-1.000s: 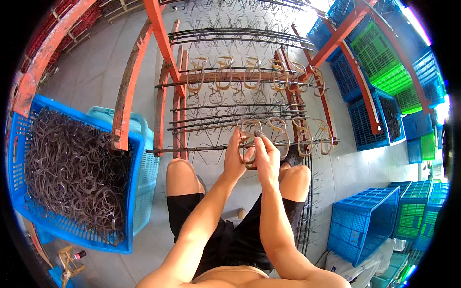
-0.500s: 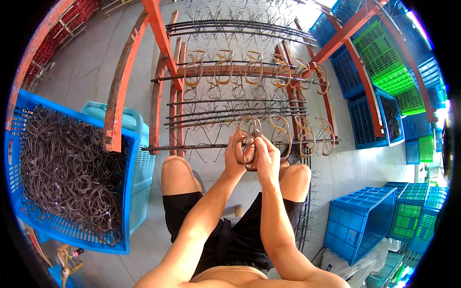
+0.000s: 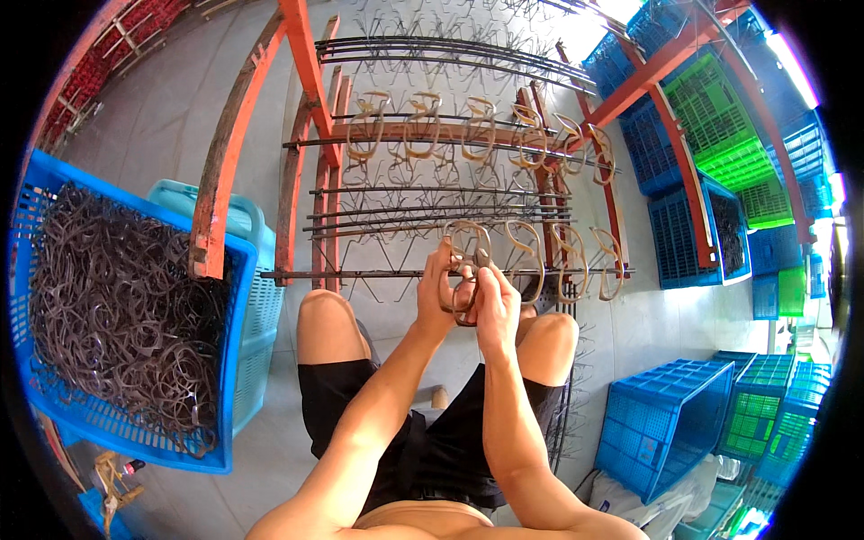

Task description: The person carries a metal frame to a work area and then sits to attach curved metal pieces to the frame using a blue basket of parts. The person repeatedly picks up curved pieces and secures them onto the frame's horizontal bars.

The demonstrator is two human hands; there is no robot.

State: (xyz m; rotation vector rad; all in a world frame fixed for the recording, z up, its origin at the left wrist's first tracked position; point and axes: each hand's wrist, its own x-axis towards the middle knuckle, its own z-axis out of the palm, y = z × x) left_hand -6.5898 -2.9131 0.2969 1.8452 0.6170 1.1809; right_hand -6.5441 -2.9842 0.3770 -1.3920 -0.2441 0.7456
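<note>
Between my knees, my left hand (image 3: 436, 295) and my right hand (image 3: 495, 301) both hold a brownish, two-looped frame (image 3: 466, 227) that looks like a glasses frame. The fingers of both hands are closed around its middle, and some of them are hidden behind it. It is beside the dark front rod (image 3: 360, 274), which has thin wire hooks. I cannot tell whether the frame is hooked on. To the right, similar tan frames (image 3: 572, 261) hang along this rod. Another row of tan frames (image 3: 423, 126) hangs on a rod farther back.
An orange metal rack (image 3: 236, 135) carries several rods. At my left, a blue crate (image 3: 236, 360) full of dark looped frames (image 3: 126, 315) leans by a pale teal bin (image 3: 261, 234). Blue crates (image 3: 661, 423) and green crates (image 3: 711, 99) stand along the right side.
The held frame has turned slightly, so its upper loop looks wider. Both hands stay at nearly the same place near the front rod. The whole view has shifted a little.
</note>
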